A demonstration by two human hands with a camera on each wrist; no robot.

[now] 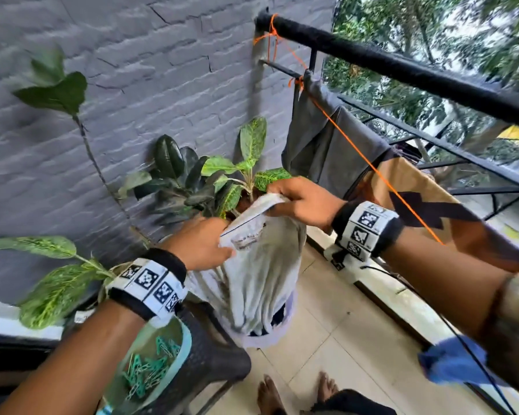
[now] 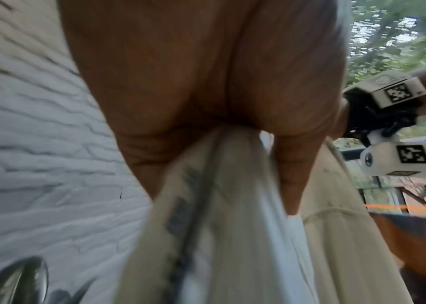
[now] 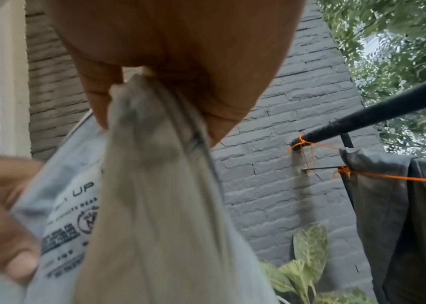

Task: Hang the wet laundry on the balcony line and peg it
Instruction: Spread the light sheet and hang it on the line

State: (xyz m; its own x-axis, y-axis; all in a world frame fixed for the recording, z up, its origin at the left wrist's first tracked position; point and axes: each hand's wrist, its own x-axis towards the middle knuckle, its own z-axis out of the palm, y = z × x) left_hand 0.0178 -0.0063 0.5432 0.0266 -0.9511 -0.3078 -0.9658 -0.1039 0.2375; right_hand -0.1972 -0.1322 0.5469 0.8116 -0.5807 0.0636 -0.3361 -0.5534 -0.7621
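Note:
A pale grey-white garment (image 1: 261, 265) with a printed label hangs between both hands above the white laundry bucket (image 1: 267, 339). My left hand (image 1: 204, 244) grips its top edge at the left; my right hand (image 1: 300, 199) grips the edge at the right. The wrist views show the cloth (image 2: 232, 226) (image 3: 149, 205) bunched in curled fingers. The orange line (image 1: 381, 175) runs from the railing knot down to the right, behind my right arm. A dark grey garment (image 1: 321, 145) and a brown patterned one (image 1: 417, 187) hang on it. Green pegs (image 1: 150, 372) lie in a teal tub at the lower left.
A grey brick wall (image 1: 132, 70) stands ahead with potted plants (image 1: 207, 181) along it. The black balcony railing (image 1: 402, 67) runs along the right. The peg tub sits on a dark plastic stool (image 1: 210, 354). My bare feet (image 1: 270, 396) stand on the tiled floor.

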